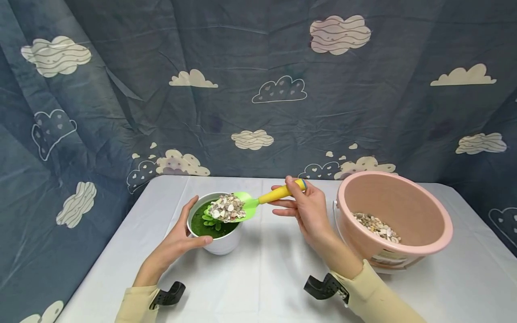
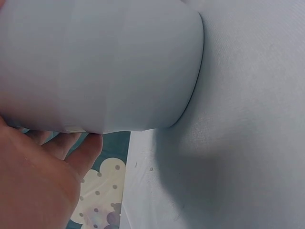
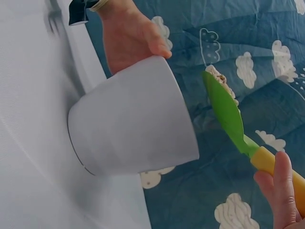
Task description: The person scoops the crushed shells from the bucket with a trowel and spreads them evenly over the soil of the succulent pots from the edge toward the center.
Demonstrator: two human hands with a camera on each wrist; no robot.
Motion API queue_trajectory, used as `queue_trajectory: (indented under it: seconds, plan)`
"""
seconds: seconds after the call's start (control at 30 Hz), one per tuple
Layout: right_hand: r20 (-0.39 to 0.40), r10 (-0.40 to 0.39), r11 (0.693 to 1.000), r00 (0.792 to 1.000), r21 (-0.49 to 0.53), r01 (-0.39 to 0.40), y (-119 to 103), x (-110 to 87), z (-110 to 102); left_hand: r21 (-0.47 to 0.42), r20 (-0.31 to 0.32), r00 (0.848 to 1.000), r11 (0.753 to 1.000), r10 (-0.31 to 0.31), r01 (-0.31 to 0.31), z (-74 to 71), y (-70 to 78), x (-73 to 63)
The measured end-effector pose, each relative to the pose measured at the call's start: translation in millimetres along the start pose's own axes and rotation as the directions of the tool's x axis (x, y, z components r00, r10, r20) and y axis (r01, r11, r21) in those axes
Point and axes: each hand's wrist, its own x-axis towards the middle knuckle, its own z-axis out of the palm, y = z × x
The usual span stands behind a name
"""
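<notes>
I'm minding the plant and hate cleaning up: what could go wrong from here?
The gravel is heaped on the trowel, so a tilt by the right hand might spill some past the pot onto the white cloth.

The plant's leaves sit under the load, so tipping it all at once could bend or bury them.

The left hand's thumb is at the rim, so stray gravel might hit it.

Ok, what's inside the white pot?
The white pot holds a leafy plant and a green layer. The loaded trowel hides part of both; anything beneath that layer is covered.
</notes>
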Motion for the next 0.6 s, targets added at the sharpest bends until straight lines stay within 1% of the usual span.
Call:
queue_trajectory:
  seconds: [0.2, 0.37, 0.47, 0.6]
  plan:
    - [0.016, -0.028, 1.000, 0.999, 0.001, 0.028, 5.9, 4.4, 7.4, -0.003, -0.002, 1.000, 1.000, -0.009, 0.009, 0.1, 0.2, 0.7]
    - [0.022, -0.030, 1.000, 0.999, 0.009, 0.030, 11.8, 7.4, 10.5, -0.003, -0.003, 1.000, 1.000, -0.010, 0.010, 0.2, -0.4, 0.9]
    - [0.025, -0.042, 0.999, 0.999, -0.007, 0.042, 15.7, 8.5, 11.6, 0.000, 0.000, 1.000, 1.000, -0.006, 0.006, -0.1, -1.1, 0.4]
    - [0.035, -0.077, 0.996, 0.996, -0.042, 0.079, 19.6, 10.6, 13.6, -0.005, -0.006, 1.000, 1.000, -0.001, 0.001, -0.9, -1.8, 0.5]
